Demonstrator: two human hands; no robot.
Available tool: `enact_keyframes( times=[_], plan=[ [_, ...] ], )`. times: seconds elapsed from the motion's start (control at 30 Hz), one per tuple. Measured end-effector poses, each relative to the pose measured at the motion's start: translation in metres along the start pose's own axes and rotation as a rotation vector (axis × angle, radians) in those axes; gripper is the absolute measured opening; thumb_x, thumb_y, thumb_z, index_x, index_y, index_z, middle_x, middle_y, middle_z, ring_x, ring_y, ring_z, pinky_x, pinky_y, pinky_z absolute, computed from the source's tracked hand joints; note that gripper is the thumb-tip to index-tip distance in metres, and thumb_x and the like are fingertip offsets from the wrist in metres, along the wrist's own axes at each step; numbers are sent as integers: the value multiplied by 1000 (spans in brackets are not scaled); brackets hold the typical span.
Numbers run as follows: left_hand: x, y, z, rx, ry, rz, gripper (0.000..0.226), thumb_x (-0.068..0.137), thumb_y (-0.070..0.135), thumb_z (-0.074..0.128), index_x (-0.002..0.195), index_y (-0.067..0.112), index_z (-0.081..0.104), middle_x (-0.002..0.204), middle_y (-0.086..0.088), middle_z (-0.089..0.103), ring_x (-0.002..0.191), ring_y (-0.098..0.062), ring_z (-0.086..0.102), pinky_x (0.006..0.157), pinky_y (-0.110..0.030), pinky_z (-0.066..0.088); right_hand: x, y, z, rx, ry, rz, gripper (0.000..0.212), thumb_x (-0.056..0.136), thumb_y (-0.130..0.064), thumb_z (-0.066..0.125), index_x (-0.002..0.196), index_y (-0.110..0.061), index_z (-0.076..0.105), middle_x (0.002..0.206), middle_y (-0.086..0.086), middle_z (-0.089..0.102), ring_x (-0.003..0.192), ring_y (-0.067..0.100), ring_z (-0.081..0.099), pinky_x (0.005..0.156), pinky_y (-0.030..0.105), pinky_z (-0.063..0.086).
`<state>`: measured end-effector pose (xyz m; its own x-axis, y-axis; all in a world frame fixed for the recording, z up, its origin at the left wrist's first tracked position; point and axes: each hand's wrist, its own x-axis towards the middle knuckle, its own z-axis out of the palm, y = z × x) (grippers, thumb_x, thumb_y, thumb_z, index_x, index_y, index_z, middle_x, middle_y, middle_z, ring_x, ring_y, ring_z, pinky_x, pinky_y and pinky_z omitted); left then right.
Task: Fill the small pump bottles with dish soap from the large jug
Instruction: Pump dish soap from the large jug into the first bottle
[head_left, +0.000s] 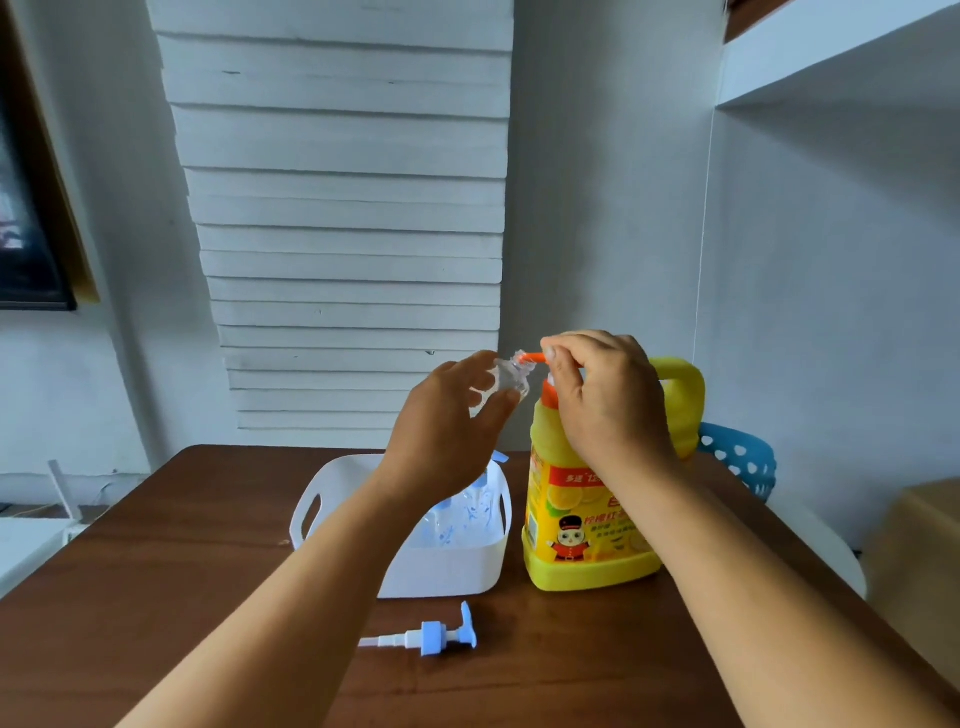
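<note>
Brown tabletop (156, 571), filling under way. Left hand (441, 431) gripping clear small bottle (511, 379) at orange spout (535, 357); right hand (608, 395) pressing yellow jug (582, 519) pump, fingers curled on it. Next: probably steady pumping, mouth kept under spout.

The place looks like a room in a home. A dark wooden table (156, 545) stands against plain white walls (597, 208), beside a white slatted panel (343, 208). A white shelf (831, 57) hangs upper right, a dark framed picture (26, 218) at left, and a blue plastic basket (737, 457) sits behind.
</note>
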<state>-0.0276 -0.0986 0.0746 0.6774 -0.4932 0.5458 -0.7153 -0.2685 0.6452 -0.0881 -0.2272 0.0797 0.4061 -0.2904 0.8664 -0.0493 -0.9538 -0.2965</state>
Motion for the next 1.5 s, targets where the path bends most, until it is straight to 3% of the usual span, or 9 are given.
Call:
enact_keyframes(
  times=[0.13, 0.27, 0.4, 0.57, 0.67, 0.9, 1.0, 1.17, 1.5],
  plan=[
    [7, 6, -9, 33, 17, 46, 30, 87, 37, 54, 114, 26, 58, 108, 2, 66, 85, -7, 54, 68, -9, 36, 17, -5, -9, -9, -53, -34, 24, 94, -20, 49, 99, -7, 69, 97, 10, 70, 93, 27, 58, 74, 33, 47],
    [7, 9, -9, 41, 13, 52, 29, 88, 35, 54, 115, 25, 59, 111, 5, 65, 86, -5, 52, 66, -13, 39, 7, -5, -2, -6, 58, -15, 20, 91, -17, 53, 97, -5, 69, 95, 11, 70, 90, 28, 60, 70, 29, 46],
    [1, 4, -2, 54, -14, 27, 27, 89, 34, 52, 113, 25, 59, 100, 14, 60, 85, -3, 50, 67, -6, 34, -6, 0, 5, -40, 54, -5, 18, 90, -15, 55, 94, -5, 69, 92, 11, 70, 87, 29, 59, 68, 28, 43],
    [5, 10, -10, 33, 0, 38, 28, 88, 35, 54, 114, 25, 59, 109, 7, 66, 85, -5, 52, 67, -17, 39, 11, -6, -7, -32, -20, -34, 24, 94, -19, 48, 99, -6, 68, 99, 11, 69, 94, 26, 57, 71, 28, 42],
    [7, 13, -12, 49, 2, 56, 28, 88, 34, 54, 113, 24, 59, 101, 10, 62, 85, -6, 52, 74, -21, 39, 7, -5, -5, -26, 54, -20, 22, 93, -18, 50, 99, -7, 68, 98, 10, 69, 94, 26, 58, 70, 29, 44],
    [-2, 6, -7, 62, -19, 52, 26, 88, 34, 53, 112, 26, 59, 91, 17, 54, 85, -5, 52, 67, -19, 38, -7, -4, 0, -43, 59, -16, 19, 91, -16, 53, 97, -6, 68, 95, 11, 69, 90, 29, 58, 70, 27, 42],
    [2, 10, -11, 31, -9, 50, 25, 88, 34, 53, 110, 25, 60, 94, 15, 57, 84, -5, 52, 68, -8, 36, 6, -9, -6, -44, 3, -29, 22, 93, -16, 49, 96, -6, 68, 96, 11, 69, 91, 28, 57, 69, 33, 46],
    [7, 11, -10, 47, -4, 70, 24, 88, 35, 54, 109, 25, 60, 96, 13, 59, 84, -5, 52, 68, -7, 34, 3, -4, -1, -14, 79, 0, 20, 92, -17, 53, 99, -7, 68, 98, 10, 69, 93, 27, 58, 70, 30, 46],
    [5, 14, -14, 25, 5, 77, 26, 87, 32, 55, 111, 23, 60, 92, 15, 55, 83, -5, 52, 69, -8, 36, 7, -5, -8, -25, 43, -24, 21, 93, -18, 51, 97, -7, 68, 96, 10, 70, 92, 26, 58, 70, 31, 46]
  ],
)
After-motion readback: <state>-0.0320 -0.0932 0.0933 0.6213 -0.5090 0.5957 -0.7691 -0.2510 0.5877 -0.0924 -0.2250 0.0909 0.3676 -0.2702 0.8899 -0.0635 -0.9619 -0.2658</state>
